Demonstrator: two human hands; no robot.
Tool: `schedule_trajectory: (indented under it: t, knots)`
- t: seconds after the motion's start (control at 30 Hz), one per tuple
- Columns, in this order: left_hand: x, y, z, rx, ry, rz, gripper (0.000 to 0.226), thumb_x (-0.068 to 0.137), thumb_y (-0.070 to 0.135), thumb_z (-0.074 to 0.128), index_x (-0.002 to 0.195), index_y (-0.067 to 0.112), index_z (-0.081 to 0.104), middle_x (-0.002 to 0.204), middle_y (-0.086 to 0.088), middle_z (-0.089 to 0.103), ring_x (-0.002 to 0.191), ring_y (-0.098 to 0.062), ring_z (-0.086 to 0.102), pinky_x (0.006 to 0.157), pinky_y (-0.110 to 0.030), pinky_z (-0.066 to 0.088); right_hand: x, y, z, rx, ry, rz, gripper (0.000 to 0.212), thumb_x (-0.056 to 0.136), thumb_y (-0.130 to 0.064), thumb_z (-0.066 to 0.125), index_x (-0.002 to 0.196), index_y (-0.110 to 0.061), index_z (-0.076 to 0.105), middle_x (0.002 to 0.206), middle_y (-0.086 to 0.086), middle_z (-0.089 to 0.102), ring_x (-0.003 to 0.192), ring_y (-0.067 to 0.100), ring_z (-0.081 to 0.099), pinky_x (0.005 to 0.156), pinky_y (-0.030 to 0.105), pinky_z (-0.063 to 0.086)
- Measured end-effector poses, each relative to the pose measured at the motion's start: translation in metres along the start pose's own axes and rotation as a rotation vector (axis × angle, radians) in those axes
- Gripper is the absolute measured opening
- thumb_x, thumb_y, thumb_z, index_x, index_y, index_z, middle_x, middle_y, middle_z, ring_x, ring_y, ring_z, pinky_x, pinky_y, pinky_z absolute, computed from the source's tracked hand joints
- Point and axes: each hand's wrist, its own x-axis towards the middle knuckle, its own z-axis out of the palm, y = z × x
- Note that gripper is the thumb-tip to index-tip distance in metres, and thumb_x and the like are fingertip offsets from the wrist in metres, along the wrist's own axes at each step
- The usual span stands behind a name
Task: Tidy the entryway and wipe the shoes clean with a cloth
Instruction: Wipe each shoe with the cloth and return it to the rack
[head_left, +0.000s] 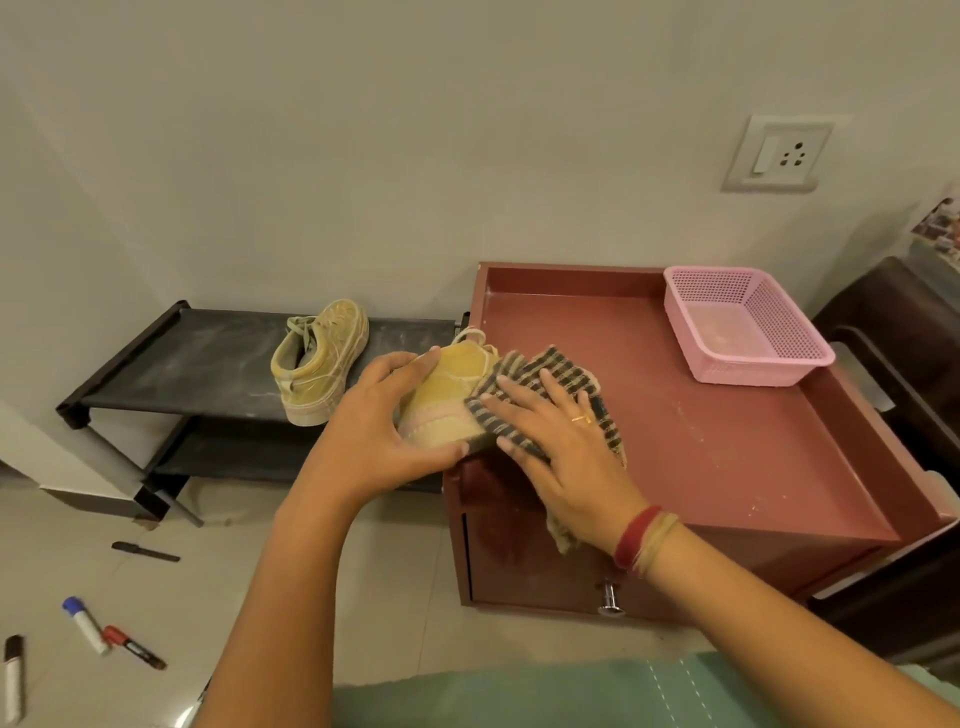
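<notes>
Head view: left hand grips the shoe at the front-left corner of the cabinet, long axis running toward the wall; right hand, fingers straight, presses the cloth on its right flank. Other shoe sits left, on the rack.

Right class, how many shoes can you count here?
2. One yellow shoe stands on the black rack; the second shoe is at the corner of the red cabinet, held by the left hand, partly under the cloth. More may be hidden.
</notes>
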Motion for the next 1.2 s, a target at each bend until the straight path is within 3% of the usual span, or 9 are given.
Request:
schedule_trajectory:
  t: [0.1, 0.23, 0.4, 0.57, 0.67, 0.83, 0.93, 1.1, 1.2]
  knots:
    - [-0.002, -0.002, 0.0, -0.025, -0.005, -0.013, 0.092, 0.061, 0.054, 0.079, 0.142, 0.038, 0.039, 0.131, 0.02, 0.035, 0.108, 0.022, 0.03, 0.087, -0.006, 0.037, 0.002, 0.016, -0.006, -0.101, 0.035, 0.041, 0.04, 0.097, -0.046, 0.03, 0.137, -0.05, 0.032, 0.151, -0.023, 0.019, 0.141, 0.007, 0.006, 0.116, 0.049, 0.0]
    - [-0.001, -0.003, 0.005, -0.045, -0.028, -0.078, 0.071, 0.063, 0.059, 0.069, 0.131, 0.051, 0.046, 0.14, 0.018, 0.029, 0.121, 0.004, 0.027, 0.1, -0.03, 0.039, 0.009, 0.023, -0.007, 0.013, 0.094, 0.236, 0.038, 0.097, -0.044, 0.036, 0.136, -0.048, 0.036, 0.155, -0.011, 0.018, 0.145, 0.022, 0.006, 0.115, 0.056, 0.012]
    - [-0.001, 0.003, 0.017, -0.162, 0.032, -0.124, 0.074, 0.059, 0.066, 0.077, 0.125, 0.044, 0.053, 0.149, 0.009, 0.022, 0.126, 0.003, 0.021, 0.1, -0.025, 0.031, 0.0, -0.002, 0.003, 0.031, 0.029, 0.045, 0.043, 0.093, -0.053, 0.027, 0.136, -0.052, 0.033, 0.151, -0.02, 0.024, 0.145, 0.015, 0.005, 0.114, 0.059, 0.008]
    - [0.001, 0.01, 0.021, -0.175, 0.059, -0.159, 0.062, 0.066, 0.053, 0.076, 0.122, 0.04, 0.054, 0.145, 0.008, 0.026, 0.121, 0.002, 0.025, 0.09, -0.014, 0.027, 0.008, 0.022, -0.013, -0.116, 0.108, 0.229, 0.038, 0.099, -0.04, 0.034, 0.136, -0.047, 0.036, 0.154, -0.015, 0.021, 0.144, 0.016, 0.011, 0.114, 0.054, -0.001]
    - [0.002, 0.01, 0.021, -0.179, 0.073, -0.165, 0.057, 0.068, 0.042, 0.081, 0.118, 0.039, 0.055, 0.142, 0.007, 0.03, 0.119, 0.001, 0.03, 0.089, -0.011, 0.028, 0.003, 0.008, 0.0, -0.041, 0.032, 0.026, 0.041, 0.098, -0.039, 0.034, 0.138, -0.042, 0.037, 0.152, -0.015, 0.024, 0.144, 0.012, 0.009, 0.117, 0.044, -0.002]
    - [0.004, 0.012, 0.018, -0.114, 0.07, -0.171, 0.079, 0.055, 0.061, 0.075, 0.127, 0.036, 0.056, 0.15, 0.009, 0.031, 0.13, -0.003, 0.029, 0.103, -0.027, 0.031, 0.015, 0.024, -0.011, 0.013, 0.112, 0.117, 0.038, 0.097, -0.041, 0.035, 0.135, -0.041, 0.042, 0.15, -0.018, 0.027, 0.143, 0.013, 0.013, 0.117, 0.049, 0.012]
    - [0.003, 0.013, 0.017, -0.119, 0.046, -0.179, 0.087, 0.051, 0.064, 0.072, 0.131, 0.034, 0.055, 0.151, 0.008, 0.03, 0.134, -0.006, 0.029, 0.109, -0.035, 0.033, 0.007, 0.012, -0.004, 0.051, -0.003, -0.047, 0.038, 0.096, -0.045, 0.035, 0.133, -0.049, 0.038, 0.147, -0.026, 0.027, 0.143, 0.011, 0.01, 0.117, 0.043, -0.001]
    - [0.003, 0.015, 0.017, -0.016, 0.024, -0.181, 0.071, 0.073, 0.057, 0.07, 0.137, 0.036, 0.047, 0.156, 0.008, 0.024, 0.141, -0.013, 0.025, 0.112, -0.041, 0.03, 0.012, 0.027, -0.014, 0.025, 0.079, 0.097, 0.042, 0.093, -0.049, 0.03, 0.134, -0.046, 0.041, 0.15, -0.017, 0.028, 0.144, 0.016, 0.012, 0.117, 0.05, 0.011]
    - [0.0, 0.021, 0.025, 0.068, -0.063, -0.133, 0.059, 0.09, 0.05, 0.053, 0.143, 0.037, 0.032, 0.16, 0.005, 0.004, 0.147, -0.022, 0.008, 0.114, -0.045, 0.023, 0.004, 0.026, -0.007, 0.04, 0.008, -0.039, 0.041, 0.093, -0.051, 0.029, 0.133, -0.048, 0.04, 0.148, -0.022, 0.029, 0.144, 0.011, 0.012, 0.117, 0.042, 0.0]
